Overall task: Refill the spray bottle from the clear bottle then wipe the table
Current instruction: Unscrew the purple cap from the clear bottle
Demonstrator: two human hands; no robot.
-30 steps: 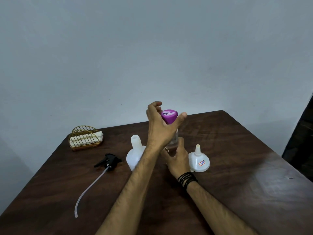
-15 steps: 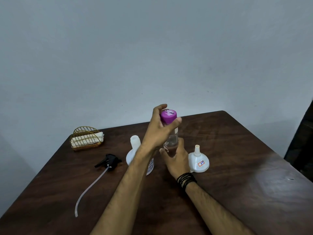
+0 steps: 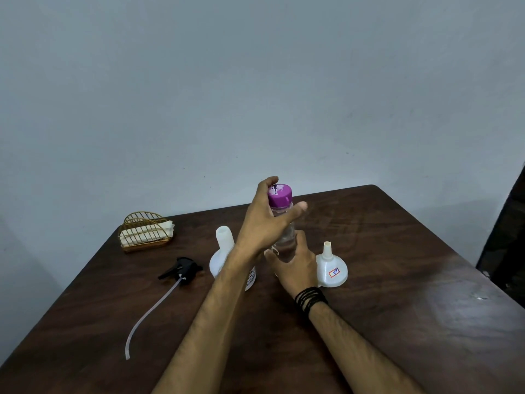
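The clear bottle (image 3: 285, 243) stands upright at the middle of the dark wooden table (image 3: 397, 294), topped by a purple cap (image 3: 279, 196). My left hand (image 3: 267, 223) curls round the cap and neck from the left. My right hand (image 3: 295, 265) grips the bottle's lower body from the front. The white spray bottle (image 3: 223, 251) stands uncapped just left of them, partly hidden behind my left forearm. Its black trigger head (image 3: 183, 268) with a long clear tube lies on the table further left.
A white funnel (image 3: 331, 268) sits upside down right of the clear bottle. A gold wire holder with white napkins (image 3: 145, 233) stands at the back left. A wall rises behind the table, and a dark object borders the right edge.
My left hand has shifted round the purple cap, with the fingers now over its far side and the thumb on the right. The bottle and my right hand stay in place.
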